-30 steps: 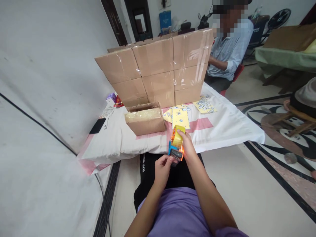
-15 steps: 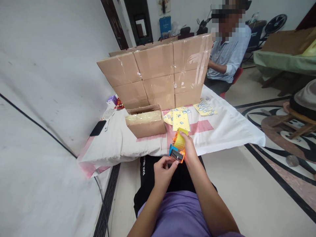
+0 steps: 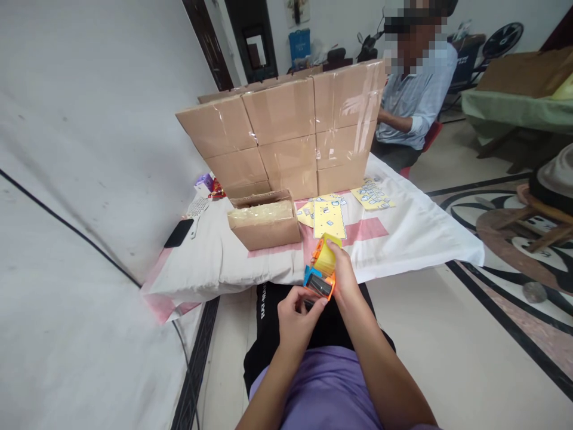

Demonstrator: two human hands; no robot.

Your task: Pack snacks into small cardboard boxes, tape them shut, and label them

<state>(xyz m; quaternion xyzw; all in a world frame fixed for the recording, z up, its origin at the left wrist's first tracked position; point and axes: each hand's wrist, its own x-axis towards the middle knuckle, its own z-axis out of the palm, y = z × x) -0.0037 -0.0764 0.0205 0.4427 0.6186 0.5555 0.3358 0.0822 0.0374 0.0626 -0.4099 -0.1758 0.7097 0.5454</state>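
Observation:
My right hand [image 3: 344, 269] is wrapped round a tape dispenser [image 3: 319, 283] with orange and blue parts and a yellow roll of tape [image 3: 326, 255]. It is held over my lap, just off the table's front edge. My left hand [image 3: 296, 316] is closed at the dispenser's cutting end, thumb and fingertips on what looks like the clear loose end of the tape. Beyond the dispenser, yellow printed cards [image 3: 329, 218] lie on the cloth. A small open cardboard box [image 3: 265, 232] with a taped, pale yellowish packing inside stands to their left.
A tall wall of taped cardboard [image 3: 286, 140] rises behind the small box. On the left of the white-clothed table [image 3: 416, 239] lies a black phone [image 3: 179, 233]. More yellow cards [image 3: 375, 196] lie at the right. Behind the cardboard sits a person [image 3: 416, 101] in a light blue shirt.
The dispenser and both hands have come slightly lower and nearer me. My left thumb and fingers have shifted along the dispenser's cutting end. The view has tilted a little.

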